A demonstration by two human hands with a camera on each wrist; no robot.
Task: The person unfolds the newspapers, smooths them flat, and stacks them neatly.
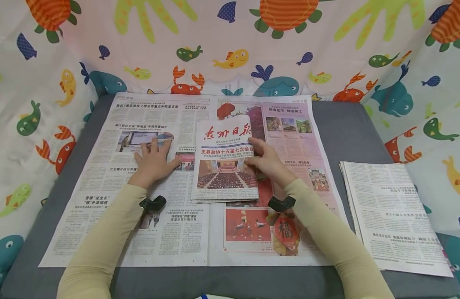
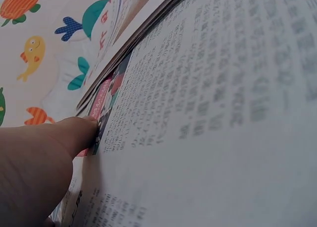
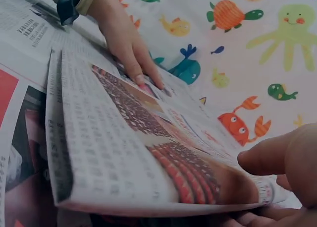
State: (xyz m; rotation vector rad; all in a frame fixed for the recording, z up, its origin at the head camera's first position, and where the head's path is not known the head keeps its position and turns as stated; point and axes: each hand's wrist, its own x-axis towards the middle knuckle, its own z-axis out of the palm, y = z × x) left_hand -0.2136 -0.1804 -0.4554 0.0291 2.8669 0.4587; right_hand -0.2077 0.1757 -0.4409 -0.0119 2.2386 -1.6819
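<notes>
Right grip [image 1: 271, 162] pinches the folded newspaper [image 1: 226, 174], its long axis running near to far, masthead [image 1: 227, 132] farthest away.

1. Folded newspaper [image 1: 226, 176], mid-desk [image 1: 343, 128]: thin paper, smooth and matt, its layers showing at the edges.
2. Spread newspaper [image 1: 181, 247], running from the desk's far edge towards its near edge: flat matt paper, smooth.
3. Newspaper stack [image 1: 398, 220], at the desk's right edge: matt paper, layered along its side.
4. Desk: smooth and matt; cloth or board, cannot tell.
5. Curtain [image 1: 252, 62], beyond the far edge: matt printed cloth, lightly wrinkled.
6. Sleeves [image 1: 102, 241]: soft matt cloth.
7. Wrist straps [image 1: 153, 203]: plastic or rubber by their look.
</notes>
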